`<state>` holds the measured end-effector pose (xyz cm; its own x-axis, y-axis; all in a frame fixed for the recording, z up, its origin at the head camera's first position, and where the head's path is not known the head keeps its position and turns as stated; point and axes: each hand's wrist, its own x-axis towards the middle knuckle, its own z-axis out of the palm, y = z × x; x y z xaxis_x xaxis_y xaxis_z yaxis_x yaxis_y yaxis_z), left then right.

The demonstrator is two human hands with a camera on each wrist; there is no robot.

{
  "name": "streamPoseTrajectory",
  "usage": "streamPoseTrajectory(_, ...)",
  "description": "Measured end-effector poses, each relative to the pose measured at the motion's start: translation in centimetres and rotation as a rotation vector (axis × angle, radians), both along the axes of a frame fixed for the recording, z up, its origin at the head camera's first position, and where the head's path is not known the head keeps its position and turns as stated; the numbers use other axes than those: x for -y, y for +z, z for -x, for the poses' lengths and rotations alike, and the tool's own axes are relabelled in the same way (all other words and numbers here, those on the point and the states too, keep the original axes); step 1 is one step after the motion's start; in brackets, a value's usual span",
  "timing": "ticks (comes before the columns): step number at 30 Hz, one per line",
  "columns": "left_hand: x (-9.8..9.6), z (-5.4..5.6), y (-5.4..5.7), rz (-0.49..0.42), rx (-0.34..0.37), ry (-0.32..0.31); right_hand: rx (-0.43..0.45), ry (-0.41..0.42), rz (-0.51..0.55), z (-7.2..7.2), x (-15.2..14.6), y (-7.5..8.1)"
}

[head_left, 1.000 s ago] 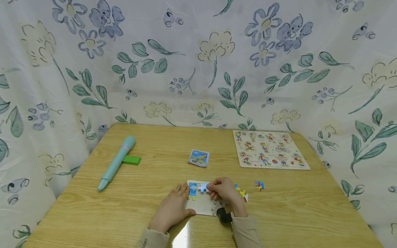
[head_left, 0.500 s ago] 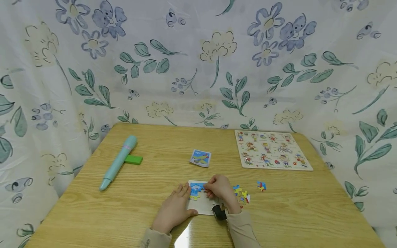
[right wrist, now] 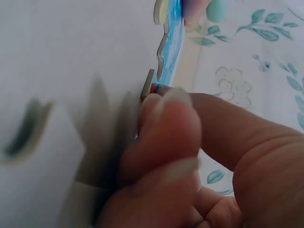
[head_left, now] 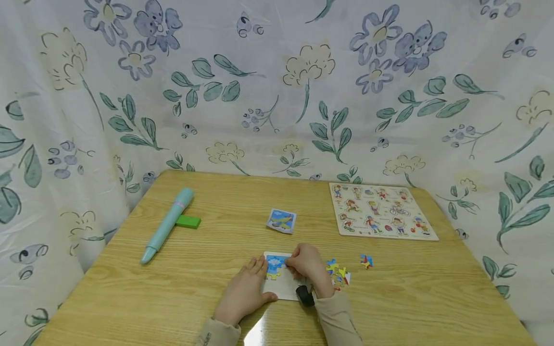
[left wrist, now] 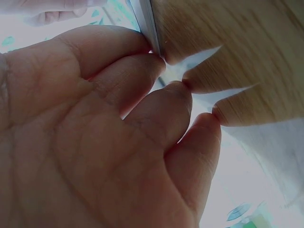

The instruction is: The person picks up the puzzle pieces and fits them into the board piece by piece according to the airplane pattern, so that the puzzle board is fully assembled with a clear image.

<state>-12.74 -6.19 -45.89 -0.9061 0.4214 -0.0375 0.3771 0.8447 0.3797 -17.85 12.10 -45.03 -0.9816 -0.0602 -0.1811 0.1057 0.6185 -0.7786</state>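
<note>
A small pale puzzle board (head_left: 282, 288) lies on the table in front of me. Joined blue jigsaw pieces (head_left: 275, 262) fill its upper left, with a yellow-edged part beneath them. My left hand (head_left: 243, 294) rests flat along the board's left side, fingers straight and thumb at the lower corner; in the left wrist view its fingertips (left wrist: 154, 61) meet the board's edge. At the board's top, my right hand (head_left: 309, 265) pinches a jigsaw piece (right wrist: 153, 85) against the end of the blue row. The right fingers largely cover that piece.
Loose jigsaw pieces (head_left: 341, 273) lie right of the board, with another piece (head_left: 366, 261) farther right. Behind are an airplane picture card (head_left: 281, 220) and a wooden picture board (head_left: 383, 211). A teal pen-shaped object (head_left: 168, 225) touches a green block (head_left: 189, 221) at left.
My right hand has brought the blue piece left and up against the other blue pieces, where it now sits in line with them. The left hand has stayed on the board's side.
</note>
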Motion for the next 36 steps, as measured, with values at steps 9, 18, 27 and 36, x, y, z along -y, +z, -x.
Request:
streamPoseTrajectory(9,-0.3,0.0,0.1,-0.001,0.004,-0.001,-0.021,0.108,0.005,-0.5,-0.9,-0.2)
streamPoseTrajectory(18,-0.2,0.2,-0.1,-0.008,-0.001,0.009,0.007,0.388,0.173,-1.9,-3.8,-1.0)
streamPoseTrajectory(27,-0.1,0.3,-0.1,-0.050,0.002,0.061,-0.035,0.451,0.195,-2.9,-7.2,-1.0)
streamPoseTrajectory(36,0.2,0.3,0.1,-0.091,0.031,0.024,-0.219,-0.156,0.037,-2.9,-12.3,-1.2)
